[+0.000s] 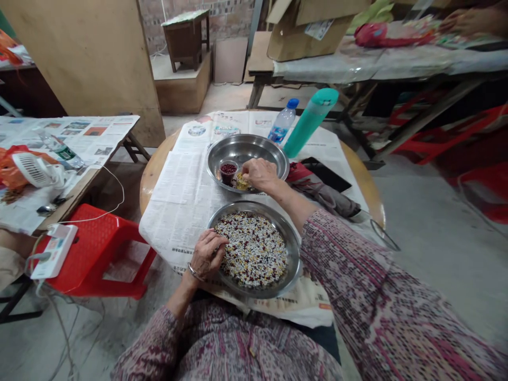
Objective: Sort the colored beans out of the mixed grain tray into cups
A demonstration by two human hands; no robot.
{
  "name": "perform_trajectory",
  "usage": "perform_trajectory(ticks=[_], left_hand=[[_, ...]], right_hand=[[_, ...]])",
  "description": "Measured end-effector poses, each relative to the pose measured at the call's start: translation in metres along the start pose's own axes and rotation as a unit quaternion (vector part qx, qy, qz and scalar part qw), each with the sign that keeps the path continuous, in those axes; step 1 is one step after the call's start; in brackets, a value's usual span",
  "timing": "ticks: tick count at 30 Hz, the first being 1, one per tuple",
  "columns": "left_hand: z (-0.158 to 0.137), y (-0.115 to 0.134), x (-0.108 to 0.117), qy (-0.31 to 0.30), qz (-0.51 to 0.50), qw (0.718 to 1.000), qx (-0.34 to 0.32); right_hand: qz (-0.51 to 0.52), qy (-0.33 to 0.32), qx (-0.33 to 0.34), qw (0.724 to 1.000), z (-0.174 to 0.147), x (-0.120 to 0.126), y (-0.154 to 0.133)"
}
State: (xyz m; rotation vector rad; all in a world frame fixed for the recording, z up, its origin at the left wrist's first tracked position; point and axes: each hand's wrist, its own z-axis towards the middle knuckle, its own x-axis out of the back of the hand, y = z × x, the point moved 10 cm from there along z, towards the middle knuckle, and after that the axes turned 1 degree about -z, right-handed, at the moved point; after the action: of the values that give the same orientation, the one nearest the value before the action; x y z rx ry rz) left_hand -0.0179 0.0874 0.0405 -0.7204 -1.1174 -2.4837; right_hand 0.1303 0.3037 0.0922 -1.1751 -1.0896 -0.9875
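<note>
Two steel basins stood one behind the other on a newspaper-covered round table. The near basin held a broad layer of mixed beans and grains, white, yellow and dark red. The left hand, with a bracelet at its wrist, lay over this basin's left rim, fingers bent toward the mixture; whether they gripped anything could not be told. The right hand was over the far basin, its fingers drawn in above yellow grains; their hidden tips left any grasp undetermined. Beside these grains stood a clear cup of red beans. Behind and to the right were a water bottle and a teal bottle.
</note>
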Motion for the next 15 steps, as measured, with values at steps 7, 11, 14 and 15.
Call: perform_trajectory(ticks=[7,11,14,15], left_hand=[[0.001,0.002,0.001,0.004,-0.007,1.0,0.0],[-0.001,-0.003,0.005,0.028,-0.03,0.999,0.032],[-0.003,-0.009,0.01,0.056,-0.055,0.995,0.064],[-0.004,-0.009,0.011,0.062,-0.059,0.994,0.067]], right_hand=[[0.18,0.099,0.037,0.978,-0.056,0.032,-0.002],[0.198,0.003,0.139,0.97,-0.133,-0.008,-0.029],[0.165,-0.089,0.258,0.948,-0.193,-0.055,-0.066],[0.147,-0.109,0.292,0.939,-0.207,-0.068,-0.078]])
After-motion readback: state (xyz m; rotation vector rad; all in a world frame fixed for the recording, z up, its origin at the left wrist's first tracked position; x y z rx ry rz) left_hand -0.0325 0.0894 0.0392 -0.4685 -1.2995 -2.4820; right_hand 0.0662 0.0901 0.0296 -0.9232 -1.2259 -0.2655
